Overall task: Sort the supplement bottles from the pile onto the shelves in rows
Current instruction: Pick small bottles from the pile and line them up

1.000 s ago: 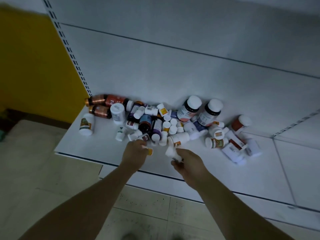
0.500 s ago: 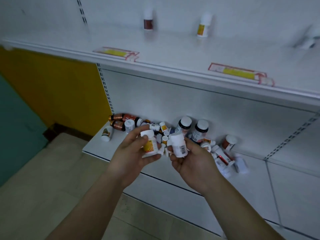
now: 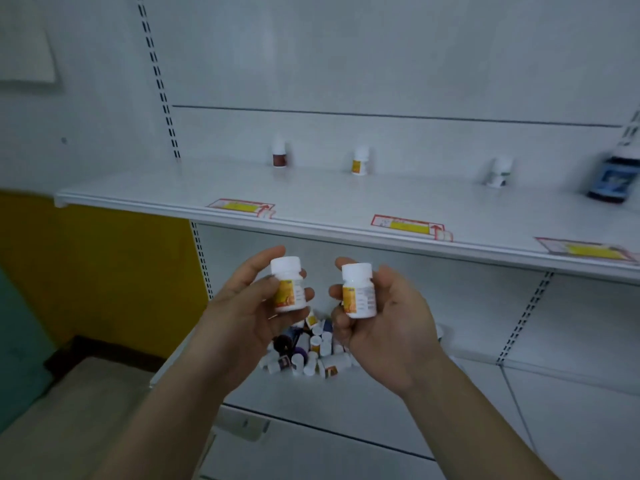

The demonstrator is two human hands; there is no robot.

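Each hand holds one small white bottle upright below the upper shelf (image 3: 346, 202): left hand (image 3: 247, 313) fingers curl round the left bottle (image 3: 289, 285), right hand (image 3: 388, 317) fingers curl round the right bottle (image 3: 359, 292), above the pile (image 3: 304, 355).

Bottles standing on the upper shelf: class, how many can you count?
4. Left to right: brown-labelled bottle, yellow-labelled bottle, white bottle, large dark bottle at the right edge. More may stand beyond the frame.
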